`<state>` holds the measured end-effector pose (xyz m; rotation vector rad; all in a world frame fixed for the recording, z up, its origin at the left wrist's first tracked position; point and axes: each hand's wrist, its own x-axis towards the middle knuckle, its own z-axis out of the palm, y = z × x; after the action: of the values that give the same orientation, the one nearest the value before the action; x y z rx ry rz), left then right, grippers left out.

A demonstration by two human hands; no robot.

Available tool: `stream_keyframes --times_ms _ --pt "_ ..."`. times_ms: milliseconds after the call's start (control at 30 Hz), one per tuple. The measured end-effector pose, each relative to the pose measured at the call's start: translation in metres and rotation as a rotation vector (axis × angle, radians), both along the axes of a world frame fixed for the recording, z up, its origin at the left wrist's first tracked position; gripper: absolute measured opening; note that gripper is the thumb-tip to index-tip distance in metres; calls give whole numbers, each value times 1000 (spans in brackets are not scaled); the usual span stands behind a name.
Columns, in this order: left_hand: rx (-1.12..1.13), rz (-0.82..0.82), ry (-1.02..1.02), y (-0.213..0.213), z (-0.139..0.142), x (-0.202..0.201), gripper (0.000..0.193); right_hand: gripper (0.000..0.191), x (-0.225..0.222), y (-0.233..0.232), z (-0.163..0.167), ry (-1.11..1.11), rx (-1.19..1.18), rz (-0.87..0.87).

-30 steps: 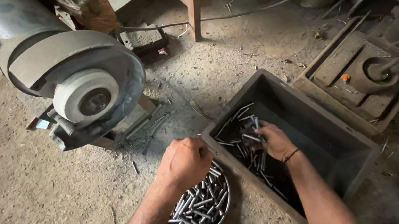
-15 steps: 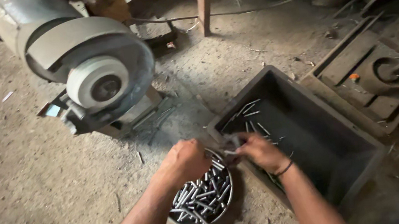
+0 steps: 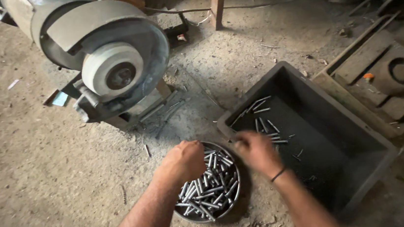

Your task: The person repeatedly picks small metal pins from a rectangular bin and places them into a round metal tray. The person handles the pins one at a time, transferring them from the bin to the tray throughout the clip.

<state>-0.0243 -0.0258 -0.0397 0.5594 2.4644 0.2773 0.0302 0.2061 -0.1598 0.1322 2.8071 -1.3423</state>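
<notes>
Your left hand (image 3: 183, 160) curled closed over the round dish (image 3: 211, 215) of short metal pins (image 3: 209, 189) on the dirt floor (image 3: 36, 184), your right hand (image 3: 257, 151) blurred at the grey bin's (image 3: 364, 154) near corner, its fingers' state unclear, bench grinder (image 3: 108, 63) beyond.

One view only, my head camera, looking steeply down from above at the dirt floor (image 3: 36, 184). Fairly near: my forearms enter from the bottom edge. It faces forward past a round pan of metal pins (image 3: 208, 189), with the bench grinder (image 3: 108, 63) upper left and a dark bin (image 3: 313, 137) at right.
</notes>
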Motion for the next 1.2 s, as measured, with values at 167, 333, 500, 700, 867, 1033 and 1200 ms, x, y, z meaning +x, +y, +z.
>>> stream_keyframes --times_ms 167,333,500,700,867,1033,1200 --pt "-74 70 -125 2 24 0 24 34 -22 100 26 -48 313 -164" --pt "-97 99 -119 5 31 0 25 72 -10 106 -6 -586 319 -225" --pt "-88 30 -96 10 27 2 25 64 1 81 -72 -458 378 -213" --pt "-57 82 -68 5 35 6 26 34 7 75 -98 -299 211 -241" --pt "-93 93 -127 11 44 7 26 39 7 79 -85 -321 373 -199" --pt "-103 70 -127 12 44 4 26 37 6 126 -63 -450 -479 -350" --pt "-70 46 -108 15 35 2 26 42 12 150 -40 -332 -1564 -133"
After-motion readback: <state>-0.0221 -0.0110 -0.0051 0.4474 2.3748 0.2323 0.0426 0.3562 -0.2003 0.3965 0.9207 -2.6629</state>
